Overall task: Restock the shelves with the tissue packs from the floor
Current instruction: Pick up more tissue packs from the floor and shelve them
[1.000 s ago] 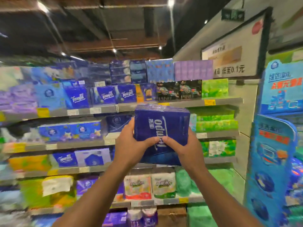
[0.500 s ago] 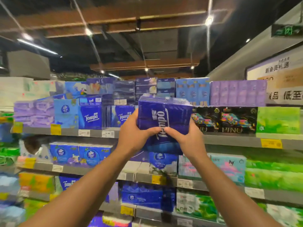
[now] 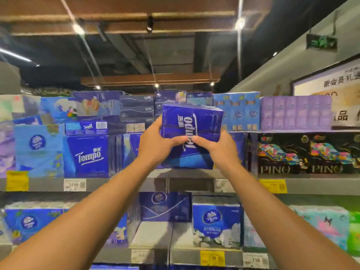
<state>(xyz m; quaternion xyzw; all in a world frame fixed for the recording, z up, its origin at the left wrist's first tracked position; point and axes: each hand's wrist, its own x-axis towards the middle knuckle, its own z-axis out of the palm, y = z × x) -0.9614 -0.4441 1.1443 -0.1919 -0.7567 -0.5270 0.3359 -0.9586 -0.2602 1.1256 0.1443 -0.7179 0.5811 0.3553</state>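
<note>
Both hands up at the top shelf (image 3: 48,184), one dark blue Tempo tissue pack (image 3: 191,137) between them. Left hand (image 3: 155,145) wraps the pack's left edge, thumb curled across the front face near the logo. Right hand (image 3: 216,147) mirrors it on the right, thumb on the front, fingers behind and out of sight. Thumb tips nearly meet mid-face. Each grip is clamped on the pack. Pack is turned sideways, logo reading vertically, and held in the air in front of the gap between the shelved Tempo pack (image 3: 87,154) on the left and the black PINO boxes (image 3: 303,152) on the right. Can't tell whether its bottom edge touches the shelf.
</note>
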